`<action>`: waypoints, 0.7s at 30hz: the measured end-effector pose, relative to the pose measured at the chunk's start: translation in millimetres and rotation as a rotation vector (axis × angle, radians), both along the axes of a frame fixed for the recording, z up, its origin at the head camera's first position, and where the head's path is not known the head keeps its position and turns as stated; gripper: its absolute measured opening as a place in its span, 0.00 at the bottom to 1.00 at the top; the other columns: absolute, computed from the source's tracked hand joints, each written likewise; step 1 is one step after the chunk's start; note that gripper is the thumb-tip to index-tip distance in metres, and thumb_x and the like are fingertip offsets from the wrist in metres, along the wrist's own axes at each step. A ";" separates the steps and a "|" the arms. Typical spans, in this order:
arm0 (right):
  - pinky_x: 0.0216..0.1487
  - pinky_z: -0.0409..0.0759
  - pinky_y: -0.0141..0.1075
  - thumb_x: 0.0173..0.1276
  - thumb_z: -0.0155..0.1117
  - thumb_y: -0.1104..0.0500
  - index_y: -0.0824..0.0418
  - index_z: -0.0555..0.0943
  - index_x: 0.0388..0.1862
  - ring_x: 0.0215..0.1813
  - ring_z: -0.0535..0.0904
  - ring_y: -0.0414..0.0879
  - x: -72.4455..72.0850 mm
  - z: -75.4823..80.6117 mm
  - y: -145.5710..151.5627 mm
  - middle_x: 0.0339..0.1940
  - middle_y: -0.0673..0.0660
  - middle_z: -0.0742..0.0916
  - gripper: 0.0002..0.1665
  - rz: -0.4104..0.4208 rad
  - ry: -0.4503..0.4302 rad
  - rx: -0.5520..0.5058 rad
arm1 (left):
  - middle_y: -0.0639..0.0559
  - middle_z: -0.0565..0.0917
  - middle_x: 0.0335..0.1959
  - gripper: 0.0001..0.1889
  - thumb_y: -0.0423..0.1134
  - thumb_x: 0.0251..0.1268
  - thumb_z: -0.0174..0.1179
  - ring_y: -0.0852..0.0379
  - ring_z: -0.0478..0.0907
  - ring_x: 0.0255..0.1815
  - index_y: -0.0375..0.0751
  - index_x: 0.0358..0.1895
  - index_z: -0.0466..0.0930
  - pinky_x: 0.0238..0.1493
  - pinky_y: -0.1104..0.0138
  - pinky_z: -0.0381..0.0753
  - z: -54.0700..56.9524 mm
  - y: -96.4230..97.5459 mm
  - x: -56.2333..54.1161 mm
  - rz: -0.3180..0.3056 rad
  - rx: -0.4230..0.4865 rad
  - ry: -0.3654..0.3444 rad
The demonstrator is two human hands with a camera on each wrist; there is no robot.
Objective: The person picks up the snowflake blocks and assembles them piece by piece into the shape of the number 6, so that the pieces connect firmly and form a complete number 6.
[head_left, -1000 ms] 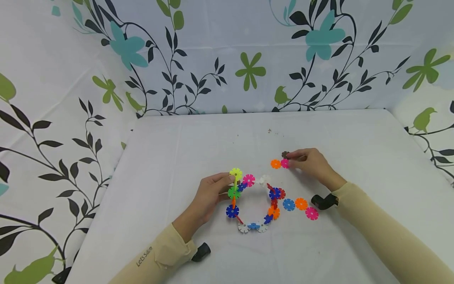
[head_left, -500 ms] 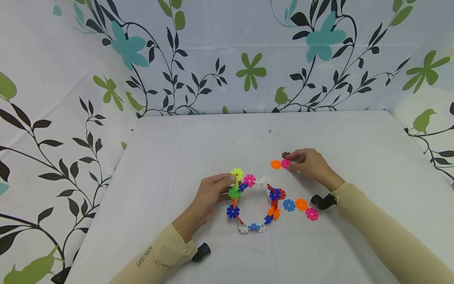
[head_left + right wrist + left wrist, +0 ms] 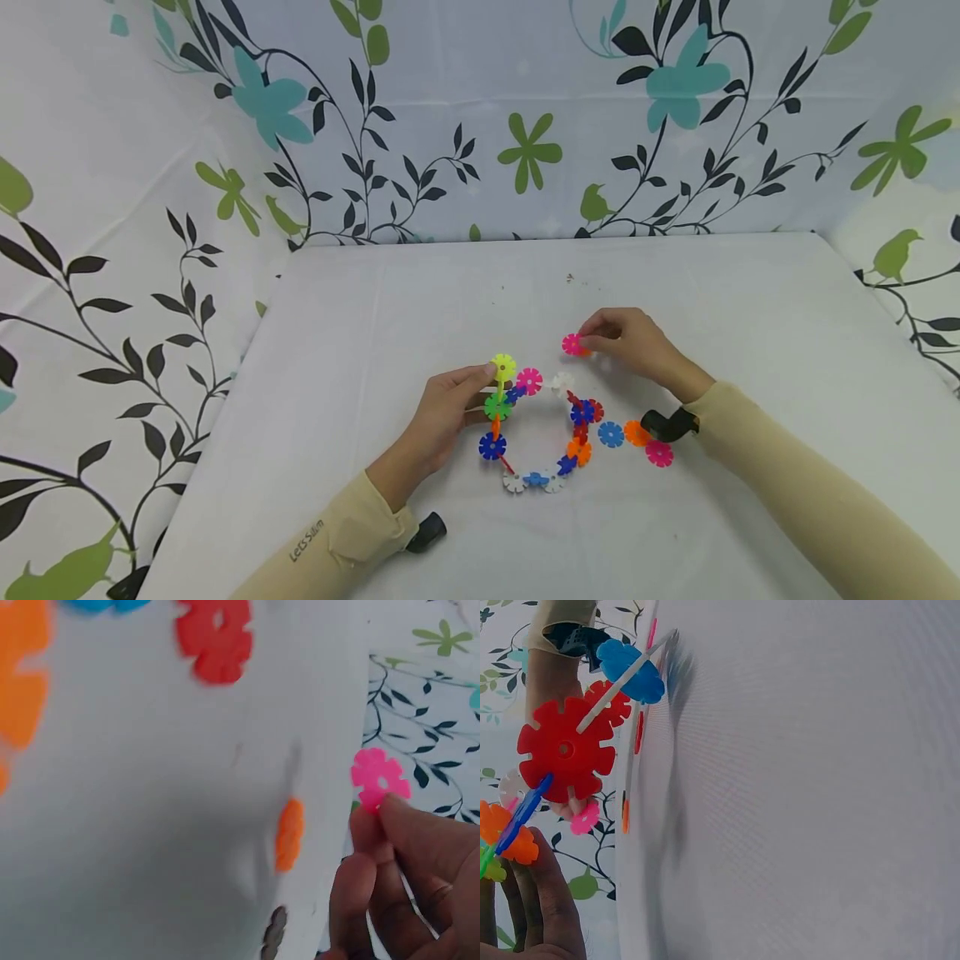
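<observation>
In the head view I have three loose discs just right of the ring: a light-blue disc (image 3: 611, 434), an orange one partly hidden by the black wrist camera (image 3: 671, 425), and a lower pink disc (image 3: 659, 453). The left hand (image 3: 450, 408) holds the ring of notched discs (image 3: 492, 446) on its left side, thumb by the yellow disc (image 3: 503, 367) and fingers behind. The right hand (image 3: 633, 337) pinches a bright pink disc (image 3: 572, 344) beyond the ring. I see white table (image 3: 360, 333) on both sides, up to a far edge where leaf-patterned cloth (image 3: 450, 75) rises.

In the left wrist view a big red disc (image 3: 566, 750) of the ring blocks much of the right hand. The left fingers stand slightly spread; I cannot see that thumb. White tabletop fills everything rightward.

In the right wrist view a flat orange disc (image 3: 289, 835) and a brown disc (image 3: 274, 932) lie near the hand. Thumb and forefinger pinch the bright pink disc, which shows against the cloth, just past the table's edge.
</observation>
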State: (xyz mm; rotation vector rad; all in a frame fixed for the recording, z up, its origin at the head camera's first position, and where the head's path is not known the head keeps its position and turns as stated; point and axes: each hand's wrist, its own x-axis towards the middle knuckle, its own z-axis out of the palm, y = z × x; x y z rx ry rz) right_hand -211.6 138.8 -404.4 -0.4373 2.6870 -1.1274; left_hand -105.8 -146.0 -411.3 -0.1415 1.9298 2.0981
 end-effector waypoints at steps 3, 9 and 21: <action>0.45 0.81 0.42 0.71 0.70 0.55 0.57 0.85 0.46 0.44 0.83 0.51 2.3 7.6 -10.3 0.40 0.52 0.88 0.10 0.058 0.011 -0.069 | 0.45 0.84 0.52 0.23 0.53 0.75 0.59 0.49 0.84 0.48 0.37 0.58 0.83 0.49 0.60 0.84 0.2 0.6 0.1 -0.004 -0.019 -0.001; 0.47 0.84 0.50 0.70 0.71 0.55 0.58 0.85 0.49 0.44 0.83 0.51 7.9 21.6 -26.7 0.41 0.52 0.88 0.12 0.125 0.021 -0.192 | 0.46 0.84 0.52 0.23 0.52 0.76 0.57 0.50 0.84 0.48 0.37 0.60 0.82 0.49 0.60 0.84 2.6 1.5 0.9 -0.008 -0.040 0.001; 0.52 0.82 0.54 0.74 0.66 0.56 0.58 0.84 0.56 0.50 0.83 0.60 16.1 36.4 -43.3 0.48 0.53 0.88 0.15 0.147 0.021 -0.322 | 0.46 0.85 0.51 0.21 0.50 0.77 0.57 0.51 0.85 0.46 0.37 0.60 0.82 0.48 0.60 0.84 4.8 1.1 1.2 -0.019 -0.032 0.010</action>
